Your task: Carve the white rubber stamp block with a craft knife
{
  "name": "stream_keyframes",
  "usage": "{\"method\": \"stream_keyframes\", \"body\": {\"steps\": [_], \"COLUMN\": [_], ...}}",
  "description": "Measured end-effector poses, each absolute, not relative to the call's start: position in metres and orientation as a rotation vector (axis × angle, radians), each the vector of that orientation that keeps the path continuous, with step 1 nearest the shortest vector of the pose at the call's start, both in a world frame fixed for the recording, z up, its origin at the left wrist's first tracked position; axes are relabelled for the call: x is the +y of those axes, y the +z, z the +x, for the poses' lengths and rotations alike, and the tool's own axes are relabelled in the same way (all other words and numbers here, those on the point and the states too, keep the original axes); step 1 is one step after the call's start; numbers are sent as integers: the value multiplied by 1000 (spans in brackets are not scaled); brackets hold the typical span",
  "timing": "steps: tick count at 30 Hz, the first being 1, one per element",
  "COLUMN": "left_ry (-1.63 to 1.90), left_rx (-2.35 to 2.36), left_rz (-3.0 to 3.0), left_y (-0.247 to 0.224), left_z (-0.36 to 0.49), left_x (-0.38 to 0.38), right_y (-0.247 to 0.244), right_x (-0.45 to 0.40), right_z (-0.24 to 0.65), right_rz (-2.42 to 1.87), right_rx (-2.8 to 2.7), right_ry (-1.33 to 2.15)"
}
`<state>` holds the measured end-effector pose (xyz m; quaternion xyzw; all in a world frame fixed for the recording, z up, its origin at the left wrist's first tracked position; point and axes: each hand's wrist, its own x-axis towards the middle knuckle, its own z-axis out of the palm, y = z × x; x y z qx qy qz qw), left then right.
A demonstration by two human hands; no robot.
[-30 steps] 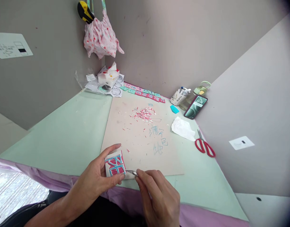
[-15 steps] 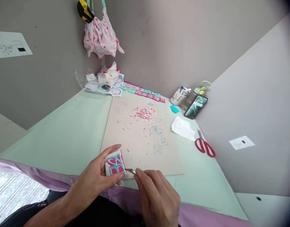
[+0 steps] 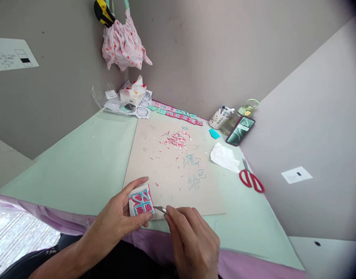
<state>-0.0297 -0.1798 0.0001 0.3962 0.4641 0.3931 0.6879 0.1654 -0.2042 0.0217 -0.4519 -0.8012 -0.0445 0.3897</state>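
Note:
A small square block (image 3: 141, 200) with a red, white and blue carved face is held at its edges by my left hand (image 3: 122, 211), thumb at the bottom and a finger along the top. My right hand (image 3: 193, 240) grips a slim craft knife (image 3: 162, 209), its blade tip at the block's right edge. Whether the tip touches the block is hard to tell. Both hands are over the near edge of a beige board (image 3: 154, 155). Red and white shavings (image 3: 178, 140) are heaped farther up the board, with blue marks drawn beside them.
Red-handled scissors (image 3: 251, 181), a white tissue (image 3: 224, 157), a phone (image 3: 240, 131), a blue piece (image 3: 214, 134) and a pen cup (image 3: 221, 117) are on the right. Coloured tiles (image 3: 178, 113) line the back, near a tissue pack (image 3: 133, 93). A pink bag (image 3: 123, 44) hangs above.
My right hand and the knife have shifted very slightly up and left. My left hand and the block look almost unmoved.

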Motion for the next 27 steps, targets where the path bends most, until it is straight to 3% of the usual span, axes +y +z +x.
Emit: {"method": "stream_keyframes", "body": {"steps": [15, 24, 27], "left_ry": [808, 829, 822], "left_rx": [849, 938, 1026], "left_rz": [803, 860, 968], "left_y": [-1, -2, -3], "left_z": [-22, -25, -25], "left_x": [-186, -187, -185], "right_y": [18, 24, 24], "right_x": [-199, -204, -202], "right_z": [168, 172, 170], "right_rz": [-1238, -1353, -1350], "right_rx": [-1960, -1624, -1601], "right_ry": [-146, 829, 964]}}
